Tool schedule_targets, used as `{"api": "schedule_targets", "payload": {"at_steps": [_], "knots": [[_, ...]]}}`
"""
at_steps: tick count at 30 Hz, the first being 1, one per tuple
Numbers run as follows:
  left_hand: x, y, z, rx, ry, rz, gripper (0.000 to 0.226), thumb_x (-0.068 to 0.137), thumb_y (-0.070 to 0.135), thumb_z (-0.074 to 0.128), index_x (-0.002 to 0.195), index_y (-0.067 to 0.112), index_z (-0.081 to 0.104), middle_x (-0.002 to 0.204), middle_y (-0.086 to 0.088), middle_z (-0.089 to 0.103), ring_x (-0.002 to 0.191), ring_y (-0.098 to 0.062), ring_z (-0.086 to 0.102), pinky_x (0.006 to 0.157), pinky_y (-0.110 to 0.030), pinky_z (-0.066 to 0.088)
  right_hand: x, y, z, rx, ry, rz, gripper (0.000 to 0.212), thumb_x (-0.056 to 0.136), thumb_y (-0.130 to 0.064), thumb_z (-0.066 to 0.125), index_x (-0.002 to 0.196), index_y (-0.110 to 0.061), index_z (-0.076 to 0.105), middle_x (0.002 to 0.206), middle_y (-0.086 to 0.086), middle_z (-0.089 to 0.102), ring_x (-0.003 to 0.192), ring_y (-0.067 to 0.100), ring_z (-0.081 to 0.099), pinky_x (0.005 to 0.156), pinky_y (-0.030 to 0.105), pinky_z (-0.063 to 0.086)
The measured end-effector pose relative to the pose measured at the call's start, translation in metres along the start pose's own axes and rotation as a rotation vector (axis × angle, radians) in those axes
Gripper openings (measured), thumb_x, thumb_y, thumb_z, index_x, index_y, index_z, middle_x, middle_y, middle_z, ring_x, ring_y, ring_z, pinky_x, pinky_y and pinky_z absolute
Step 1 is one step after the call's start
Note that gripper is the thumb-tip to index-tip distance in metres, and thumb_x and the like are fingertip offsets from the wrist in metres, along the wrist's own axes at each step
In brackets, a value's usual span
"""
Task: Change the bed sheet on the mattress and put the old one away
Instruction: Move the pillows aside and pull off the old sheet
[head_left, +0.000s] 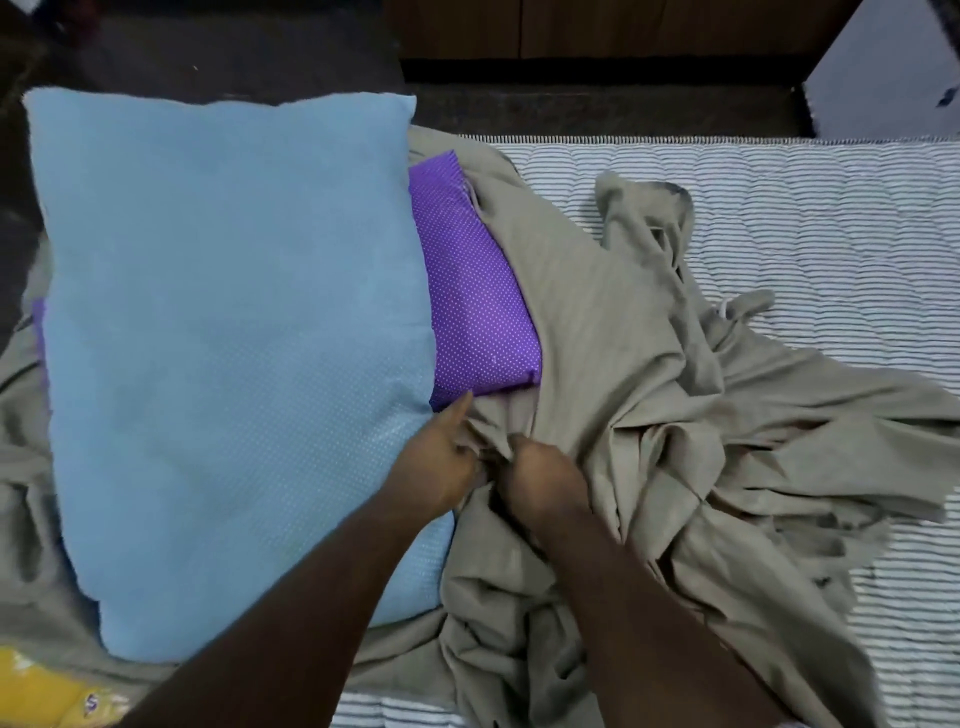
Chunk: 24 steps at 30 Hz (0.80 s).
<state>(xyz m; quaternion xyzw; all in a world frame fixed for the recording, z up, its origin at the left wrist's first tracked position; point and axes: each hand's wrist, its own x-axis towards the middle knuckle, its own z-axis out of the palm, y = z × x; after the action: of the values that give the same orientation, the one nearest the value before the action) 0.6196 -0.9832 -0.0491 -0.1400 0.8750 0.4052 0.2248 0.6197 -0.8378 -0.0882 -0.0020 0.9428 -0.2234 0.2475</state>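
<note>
Two hands, the left hand (441, 462) and the right hand (540, 478), grip bunched folds of the old sheet (623, 364), at 6 o'clock from the purple pillow (478, 291). The sheet lies heaped on the mattress (831, 218); it looks soft, light, easiest to gather by handfuls.

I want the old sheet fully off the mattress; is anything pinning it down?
Yes. The blue pillow, stacked on the purple pillow, lies on the beige sheet's left part. Both hands grip the sheet beside them.
</note>
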Motion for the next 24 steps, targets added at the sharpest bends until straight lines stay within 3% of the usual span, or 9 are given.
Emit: {"api": "schedule_targets", "payload": {"at_steps": [1, 4, 10, 13, 16, 19, 21, 22, 24], "knots": [[0.004, -0.003, 0.002, 0.042, 0.008, 0.011, 0.067, 0.096, 0.001, 0.054, 0.156, 0.017, 0.03, 0.129, 0.0, 0.061, 0.098, 0.003, 0.058, 0.081, 0.002, 0.035, -0.003, 0.007, -0.003, 0.03, 0.028, 0.0, 0.041, 0.089, -0.023, 0.054, 0.13, -0.021, 0.055, 0.116, 0.015, 0.069, 0.111, 0.036, 0.064, 0.089, 0.04, 0.05], [0.016, -0.004, -0.001, 0.145, 0.04, -0.07, 0.076, 0.094, 0.015, 0.06, 0.159, 0.025, 0.022, 0.148, -0.012, 0.051, 0.124, -0.028, 0.057, 0.102, -0.026, 0.041, -0.012, 0.037, -0.017, 0.113, 0.113, -0.001, 0.046, 0.09, -0.02, 0.053, 0.135, -0.024, 0.057, 0.113, 0.018, 0.071, 0.108, 0.037, 0.065, 0.089, 0.041, 0.049], [0.031, 0.005, -0.01, 0.217, 0.184, -0.059, 0.093, 0.087, 0.016, 0.065, 0.161, 0.03, 0.01, 0.163, -0.006, 0.029, 0.14, -0.033, 0.041, 0.113, -0.033, 0.033, -0.021, 0.127, -0.077, 0.499, 0.54, 0.129, 0.057, 0.075, -0.03, 0.04, 0.118, -0.008, 0.072, 0.109, 0.018, 0.074, 0.104, 0.034, 0.068, 0.095, 0.043, 0.051], [0.034, 0.014, -0.009, 0.17, 0.18, -0.041, 0.084, 0.093, 0.017, 0.063, 0.161, 0.031, 0.016, 0.154, -0.01, 0.044, 0.133, -0.033, 0.05, 0.108, -0.034, 0.038, -0.027, 0.197, -0.105, 0.48, 0.661, 0.352, 0.05, 0.079, -0.023, 0.044, 0.117, -0.007, 0.072, 0.11, 0.019, 0.072, 0.107, 0.037, 0.066, 0.097, 0.041, 0.048], [0.032, 0.025, -0.001, 0.165, 0.154, -0.041, 0.075, 0.095, 0.022, 0.062, 0.157, 0.038, 0.024, 0.14, -0.013, 0.059, 0.118, -0.034, 0.06, 0.101, -0.033, 0.042, -0.035, 0.24, -0.114, 0.425, 0.599, 0.504, 0.051, 0.077, -0.03, 0.043, 0.118, -0.012, 0.069, 0.107, 0.02, 0.072, 0.104, 0.044, 0.065, 0.096, 0.049, 0.05], [0.024, 0.037, 0.02, 0.216, 0.102, 0.019, 0.069, 0.093, 0.024, 0.061, 0.155, 0.036, 0.032, 0.129, -0.012, 0.064, 0.114, -0.036, 0.062, 0.098, -0.037, 0.046, -0.032, 0.217, -0.118, 0.117, 0.457, 0.587, 0.053, 0.073, -0.033, 0.047, 0.117, -0.01, 0.068, 0.103, 0.03, 0.065, 0.098, 0.051, 0.061, 0.086, 0.053, 0.052], [0.019, 0.042, 0.031, 0.28, 0.108, 0.072, 0.064, 0.09, 0.025, 0.06, 0.15, 0.036, 0.038, 0.119, -0.011, 0.064, 0.11, -0.033, 0.063, 0.093, -0.041, 0.05, -0.027, 0.185, -0.117, 0.005, 0.591, 0.372, 0.052, 0.073, -0.028, 0.055, 0.118, -0.005, 0.067, 0.107, 0.03, 0.061, 0.099, 0.049, 0.058, 0.087, 0.052, 0.048], [0.016, 0.043, 0.035, 0.296, 0.119, 0.109, 0.062, 0.09, 0.024, 0.06, 0.148, 0.034, 0.041, 0.123, -0.008, 0.063, 0.113, -0.03, 0.061, 0.094, -0.042, 0.051, -0.024, 0.166, -0.111, 0.073, 0.67, 0.22, 0.053, 0.075, -0.023, 0.06, 0.123, -0.002, 0.063, 0.114, 0.028, 0.06, 0.104, 0.046, 0.056, 0.091, 0.049, 0.046], [0.014, 0.042, 0.04, 0.334, 0.138, 0.208, 0.057, 0.091, 0.024, 0.061, 0.146, 0.029, 0.045, 0.134, -0.003, 0.058, 0.121, -0.024, 0.057, 0.097, -0.042, 0.05, -0.015, 0.123, -0.103, 0.485, 0.679, 0.071, 0.063, 0.079, -0.012, 0.074, 0.138, -0.004, 0.052, 0.129, 0.02, 0.053, 0.116, 0.034, 0.055, 0.099, 0.041, 0.047]]}}
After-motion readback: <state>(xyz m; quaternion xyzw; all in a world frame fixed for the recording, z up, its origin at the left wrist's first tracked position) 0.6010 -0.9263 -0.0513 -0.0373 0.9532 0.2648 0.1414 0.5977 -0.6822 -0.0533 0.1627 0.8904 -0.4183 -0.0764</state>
